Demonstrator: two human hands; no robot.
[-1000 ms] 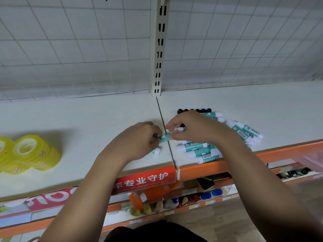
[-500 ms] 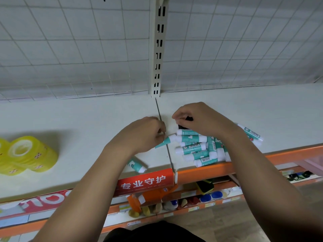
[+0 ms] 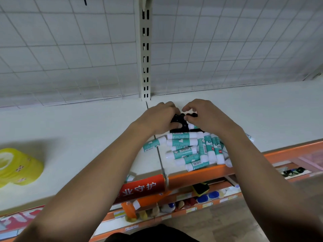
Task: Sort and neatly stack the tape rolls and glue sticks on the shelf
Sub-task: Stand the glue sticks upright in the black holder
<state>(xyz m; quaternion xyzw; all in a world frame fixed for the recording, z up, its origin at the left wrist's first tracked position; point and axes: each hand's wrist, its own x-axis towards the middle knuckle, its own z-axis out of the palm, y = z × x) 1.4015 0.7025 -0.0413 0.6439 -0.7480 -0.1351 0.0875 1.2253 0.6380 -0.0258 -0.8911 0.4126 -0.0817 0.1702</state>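
Observation:
Several teal-and-white glue sticks [image 3: 188, 151] lie in a loose pile on the white shelf [image 3: 87, 133], right of the seam. Behind the pile stands a row of black-capped glue sticks [image 3: 181, 119]. My left hand [image 3: 157, 119] and my right hand [image 3: 206, 117] meet over that row, fingers curled round the black-capped sticks. One glue stick [image 3: 153, 144] lies alone across the seam, and another glue stick [image 3: 130, 177] peeks out by the front edge under my left forearm. Yellow tape rolls [image 3: 15, 166] sit at the far left.
A wire grid back wall [image 3: 70, 58] and a slotted upright post [image 3: 145, 58] close the shelf behind. The front edge carries an orange rail [image 3: 201, 175] and a red label strip [image 3: 139, 187]. Lower shelves hold bottles and small goods [image 3: 148, 210].
Both hands moved from the front of the pile to the black-capped row at the back. My left hand let go of a glue stick, which now lies across the seam.

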